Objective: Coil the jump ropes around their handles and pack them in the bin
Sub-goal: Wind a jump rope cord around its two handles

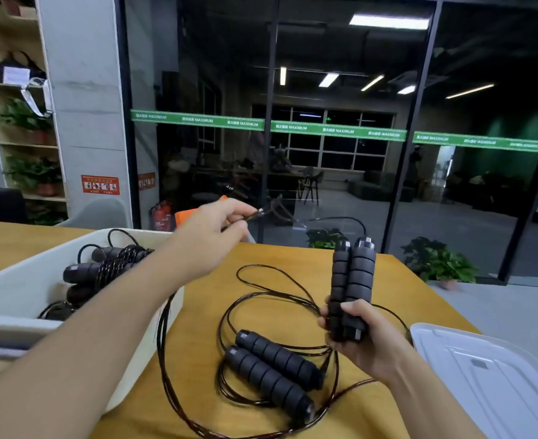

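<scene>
Our right hand point(354, 335) grips a pair of black foam handles point(353, 280) by their lower ends, holding them upright and side by side above the wooden table point(296, 261). Our left hand point(212, 234) is raised over the table's far part and pinches a thin dark rope point(258, 214) between thumb and fingers; we can see a cable arcing from the top of the held handles toward that hand.

To our left stands a white bin point(14, 293) with its wall close to the table's near-left edge. Inside it we see coiled jump ropes point(103, 267), dark handles wrapped in cord, lying toward the far side of the bin. Our left forearm crosses over the bin's right rim.

On the right, a clear plastic lid point(489, 375) lies flat and overhangs the table's right edge. Between bin and lid the tabletop is open but strewn with loose rope loops point(261, 299).

A second pair of handles point(274, 365) lies on the table among those loops, below and left of our right hand and well below our left.
</scene>
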`<state>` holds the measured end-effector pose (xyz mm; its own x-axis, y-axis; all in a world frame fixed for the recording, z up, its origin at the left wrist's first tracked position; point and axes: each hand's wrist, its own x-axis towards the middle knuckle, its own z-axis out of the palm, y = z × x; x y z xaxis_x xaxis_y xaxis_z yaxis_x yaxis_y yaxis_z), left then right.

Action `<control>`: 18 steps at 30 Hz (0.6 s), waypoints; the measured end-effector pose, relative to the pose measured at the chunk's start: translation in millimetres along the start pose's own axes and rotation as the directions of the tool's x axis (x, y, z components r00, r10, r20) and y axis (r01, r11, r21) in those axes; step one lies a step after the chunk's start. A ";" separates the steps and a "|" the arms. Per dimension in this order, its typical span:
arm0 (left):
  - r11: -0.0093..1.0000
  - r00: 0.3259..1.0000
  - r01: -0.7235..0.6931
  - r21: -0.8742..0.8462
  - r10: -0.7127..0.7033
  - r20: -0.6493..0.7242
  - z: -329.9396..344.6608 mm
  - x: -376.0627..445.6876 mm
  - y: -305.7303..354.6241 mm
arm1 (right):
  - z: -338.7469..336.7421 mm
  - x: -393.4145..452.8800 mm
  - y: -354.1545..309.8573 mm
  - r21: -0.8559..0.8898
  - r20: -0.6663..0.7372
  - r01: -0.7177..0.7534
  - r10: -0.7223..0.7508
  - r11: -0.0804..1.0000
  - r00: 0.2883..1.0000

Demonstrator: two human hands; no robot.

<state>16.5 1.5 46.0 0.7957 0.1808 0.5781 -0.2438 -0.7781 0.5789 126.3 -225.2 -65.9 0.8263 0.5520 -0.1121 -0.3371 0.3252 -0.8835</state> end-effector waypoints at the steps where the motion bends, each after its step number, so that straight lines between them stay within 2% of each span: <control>1: 1.000 0.997 -0.008 -0.007 0.009 0.073 9.8 -7.6 1.2 | 5.3 -2.1 -0.1 -0.003 0.080 0.010 -0.009 1.000 0.997; 4: 0.999 0.951 -0.039 0.012 0.033 0.308 43.4 -24.8 0.2 | 16.9 -6.6 2.0 0.054 0.284 0.038 -0.052 0.998 0.957; 6: 0.999 0.902 -0.040 0.029 0.024 0.432 65.0 -34.3 -5.2 | 19.1 -6.9 3.9 0.147 0.328 0.042 -0.089 0.988 0.940; 10: 0.999 0.863 0.020 0.032 -0.033 0.503 80.9 -44.1 -13.3 | 9.8 -1.9 -0.7 0.382 0.340 0.035 -0.176 0.924 0.924; 12: 0.982 0.847 0.017 0.190 -0.116 0.518 77.8 -44.3 -20.7 | -1.2 -1.0 -11.4 0.439 0.287 0.064 -0.207 0.896 0.935; 14: 0.892 0.856 0.032 0.450 -0.257 0.449 70.0 -41.2 -32.2 | -13.7 -1.8 -22.0 0.358 0.203 0.111 -0.194 0.927 0.960; 15: 0.822 0.846 0.049 0.567 -0.336 0.415 66.0 -39.3 -38.4 | -20.3 -2.3 -25.5 0.254 0.142 0.134 -0.174 0.958 0.974; 16: 0.751 0.814 0.063 0.657 -0.420 0.402 61.6 -37.9 -43.5 | -26.1 -2.8 -27.6 0.113 0.071 0.157 -0.165 0.981 0.984; 17: 0.706 0.755 0.069 0.705 -0.499 0.426 57.0 -36.7 -45.7 | -31.4 -2.3 -28.5 -0.049 -0.009 0.174 -0.175 0.983 0.985; 18: 0.712 0.661 0.085 0.697 -0.564 0.496 53.0 -36.1 -46.5 | -34.7 -2.0 -29.1 -0.204 -0.080 0.177 -0.196 0.963 0.977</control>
<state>28.5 -0.7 -32.2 0.9381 0.2598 -0.2292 0.2800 -0.9581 0.0604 150.1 -262.4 -55.7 0.9100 0.4138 0.0273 -0.0867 0.2542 -0.9632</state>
